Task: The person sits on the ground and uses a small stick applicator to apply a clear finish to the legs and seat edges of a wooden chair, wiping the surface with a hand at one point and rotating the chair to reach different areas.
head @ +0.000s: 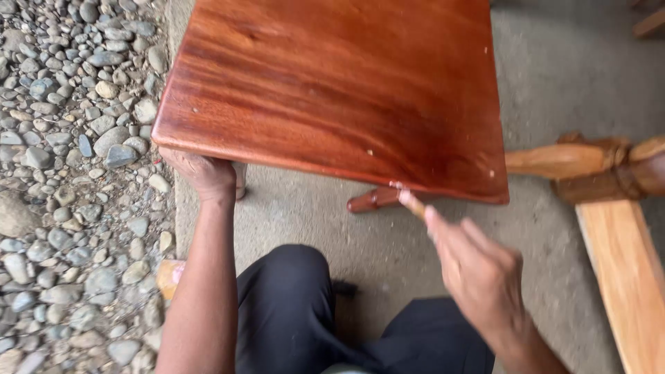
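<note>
Two hands: left hand (206,173) grips glossy reddish tabletop (332,90), right hand (478,273) fingers pinch slim stick (411,203).

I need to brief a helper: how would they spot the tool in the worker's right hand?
Find the glossy red-brown tabletop and follow its near edge rightward. There the right hand pinches a thin pale stick, tip on the edge, far lighter than the dark leg below.

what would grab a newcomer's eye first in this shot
The glossy reddish-brown wooden tabletop fills the upper middle. The left hand grips its near-left edge from beneath, and the right hand presses a small pale stick-like tool to the near-right edge. Grey pebble gravel runs down the left side, and unfinished pale wooden furniture parts lie at right.
</note>
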